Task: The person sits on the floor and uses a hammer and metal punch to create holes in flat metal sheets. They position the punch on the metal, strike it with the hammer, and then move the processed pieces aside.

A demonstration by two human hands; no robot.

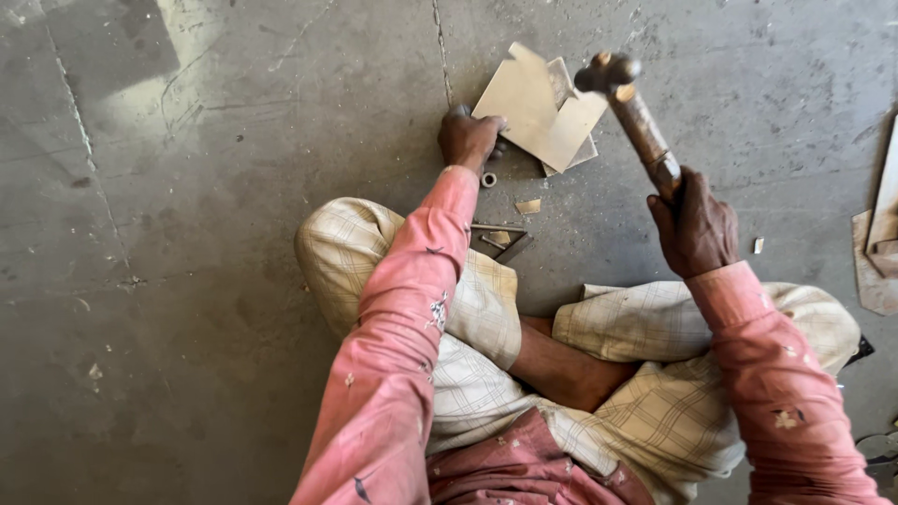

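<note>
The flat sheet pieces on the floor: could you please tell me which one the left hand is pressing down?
The left hand presses the large pale notched sheet under the raised hammer; the small scrap and the right-edge pieces lie untouched.

You sit on a grey concrete floor (187,234). At twelve o'clock lie flat tan sheet pieces (538,108). Just below them lie a small metal ring (488,180), a tiny tan scrap (528,207) and a metal angle piece (500,241). More boards (877,252) lie at three o'clock.

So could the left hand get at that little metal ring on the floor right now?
Probably yes. The left hand rests on the floor at the edge of the flat sheet, and the ring lies just beside its wrist with nothing between them. The right hand holds the hammer raised, clear of it.
</note>
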